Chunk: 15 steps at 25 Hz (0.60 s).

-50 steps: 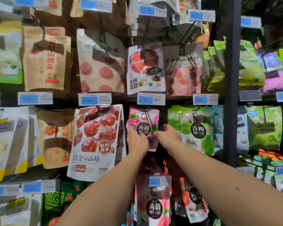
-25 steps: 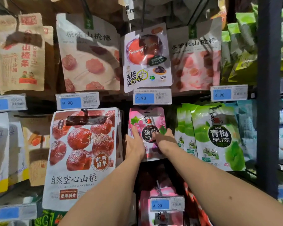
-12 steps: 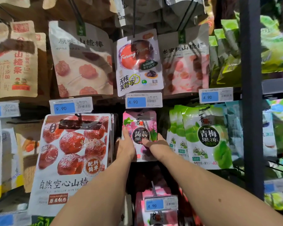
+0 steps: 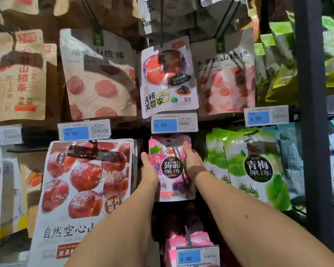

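A: How are the hands sitting?

B: Both arms are reaching forward and up to the rack; the left hand (image 4: 149,171) is gripping the left edge of the pink pouch (image 4: 172,170), thumb lying up its front; the right hand (image 4: 194,162) is holding the right edge higher up, thumb pointing towards the top corner; the other fingers are going behind the pouch, so I cannot tell how they are spread.

A: And where is it hanging?

B: It is hanging upright just under the 4.90 price tag (image 4: 174,123), between the hawthorn bag (image 4: 85,189) on its left and the green pouches (image 4: 256,168) on its right; it is sealed, so its contents are hiding; more pink packs (image 4: 189,241) are showing below.

A: What is the writing saying?

B: The pink pouch's black disc is reading "jǔ ruò" over 蒟蒻果冻, with grapes printed round it; the green pouches are reading 青梅果冻; the white pouch (image 4: 168,78) above is reading "Furong Plum"; the hawthorn bag is hanging under a 9.90 tag (image 4: 84,131).
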Each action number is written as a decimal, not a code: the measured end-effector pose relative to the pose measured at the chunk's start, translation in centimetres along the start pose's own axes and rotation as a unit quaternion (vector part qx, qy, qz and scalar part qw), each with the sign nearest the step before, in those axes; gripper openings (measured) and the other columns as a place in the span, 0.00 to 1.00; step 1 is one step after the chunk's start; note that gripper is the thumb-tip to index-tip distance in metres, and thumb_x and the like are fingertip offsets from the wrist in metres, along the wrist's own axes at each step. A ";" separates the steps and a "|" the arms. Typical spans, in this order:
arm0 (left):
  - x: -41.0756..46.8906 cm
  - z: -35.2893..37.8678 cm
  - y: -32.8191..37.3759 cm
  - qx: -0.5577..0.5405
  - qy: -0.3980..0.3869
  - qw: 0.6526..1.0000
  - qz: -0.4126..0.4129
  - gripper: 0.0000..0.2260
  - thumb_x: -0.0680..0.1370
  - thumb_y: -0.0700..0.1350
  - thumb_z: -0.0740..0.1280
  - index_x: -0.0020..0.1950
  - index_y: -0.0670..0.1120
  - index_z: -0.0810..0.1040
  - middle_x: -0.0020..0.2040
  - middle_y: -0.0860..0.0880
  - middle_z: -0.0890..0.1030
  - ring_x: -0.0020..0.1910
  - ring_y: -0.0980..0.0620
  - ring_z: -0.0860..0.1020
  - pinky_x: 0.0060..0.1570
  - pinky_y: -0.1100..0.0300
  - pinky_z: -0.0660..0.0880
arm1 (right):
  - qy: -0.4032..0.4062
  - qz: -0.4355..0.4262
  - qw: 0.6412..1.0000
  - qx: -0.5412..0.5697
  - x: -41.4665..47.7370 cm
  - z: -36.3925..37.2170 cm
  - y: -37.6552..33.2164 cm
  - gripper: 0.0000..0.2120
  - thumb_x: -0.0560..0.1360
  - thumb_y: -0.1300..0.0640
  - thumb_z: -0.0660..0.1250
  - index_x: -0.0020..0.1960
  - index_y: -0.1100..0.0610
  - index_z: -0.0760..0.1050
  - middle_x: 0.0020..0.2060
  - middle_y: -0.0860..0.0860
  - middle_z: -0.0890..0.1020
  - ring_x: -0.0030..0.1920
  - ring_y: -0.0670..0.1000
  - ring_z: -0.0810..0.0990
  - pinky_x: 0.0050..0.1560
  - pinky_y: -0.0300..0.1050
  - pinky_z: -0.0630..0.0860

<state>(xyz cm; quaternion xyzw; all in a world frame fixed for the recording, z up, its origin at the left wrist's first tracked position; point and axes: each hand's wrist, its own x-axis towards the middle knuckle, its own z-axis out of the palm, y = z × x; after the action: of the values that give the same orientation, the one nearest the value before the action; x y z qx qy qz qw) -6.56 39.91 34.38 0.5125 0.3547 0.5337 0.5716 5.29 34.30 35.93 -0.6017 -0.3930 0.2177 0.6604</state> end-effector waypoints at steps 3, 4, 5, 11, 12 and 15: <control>1.4 -0.6 -0.6 -0.010 -0.029 1.000 -0.007 0.41 0.76 0.77 0.49 0.73 0.49 0.76 0.68 0.44 0.81 0.66 0.42 0.78 0.71 0.52 0.68 | -0.019 -0.002 1.000 -0.004 0.7 0.4 0.7 0.65 0.55 0.11 0.47 0.79 0.51 0.66 0.77 0.53 0.69 0.76 0.56 0.67 0.78 0.59 0.58; 2.5 -0.6 -1.4 -0.012 -0.037 0.999 -0.016 0.42 0.74 0.79 0.49 0.71 0.50 0.78 0.65 0.43 0.83 0.63 0.42 0.80 0.71 0.47 0.72 | -0.019 0.001 1.000 -0.006 1.0 0.5 0.9 0.64 0.55 0.12 0.47 0.78 0.52 0.67 0.76 0.54 0.70 0.75 0.57 0.68 0.78 0.58 0.59; 3.2 -0.5 -2.2 -0.014 -0.040 0.999 -0.027 0.42 0.74 0.79 0.49 0.70 0.51 0.79 0.62 0.43 0.84 0.61 0.42 0.82 0.69 0.45 0.74 | -0.014 0.005 1.000 -0.008 1.1 0.6 1.0 0.63 0.57 0.12 0.47 0.78 0.53 0.68 0.75 0.54 0.71 0.74 0.57 0.70 0.77 0.58 0.60; 0.3 0.6 -0.7 -0.035 0.017 0.999 -0.038 0.39 0.81 0.72 0.47 0.75 0.46 0.74 0.63 0.41 0.83 0.63 0.41 0.80 0.72 0.48 0.71 | 0.003 0.000 0.999 -0.046 0.3 -0.1 0.5 0.52 0.70 0.19 0.46 0.76 0.58 0.68 0.72 0.60 0.73 0.71 0.61 0.72 0.74 0.58 0.64; -0.2 0.7 -0.2 -0.040 0.045 0.998 -0.030 0.37 0.83 0.69 0.47 0.78 0.44 0.69 0.68 0.41 0.80 0.68 0.41 0.77 0.73 0.50 0.68 | 0.007 -0.006 0.998 -0.058 0.4 -0.2 0.6 0.49 0.74 0.21 0.47 0.76 0.59 0.67 0.72 0.60 0.72 0.71 0.61 0.72 0.74 0.57 0.65; -0.2 0.5 0.0 -0.052 0.093 0.994 -0.014 0.30 0.87 0.61 0.49 0.82 0.42 0.60 0.79 0.41 0.67 0.78 0.42 0.65 0.77 0.50 0.58 | 0.023 -0.006 0.997 -0.077 0.2 -0.3 0.6 0.46 0.77 0.25 0.47 0.79 0.60 0.63 0.75 0.60 0.69 0.73 0.61 0.69 0.73 0.56 0.63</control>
<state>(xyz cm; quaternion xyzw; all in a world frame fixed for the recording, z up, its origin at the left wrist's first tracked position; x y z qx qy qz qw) -6.11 39.59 34.49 0.4253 0.3849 0.5889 0.5694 5.76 34.42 35.40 -0.6531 -0.3968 0.1688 0.6226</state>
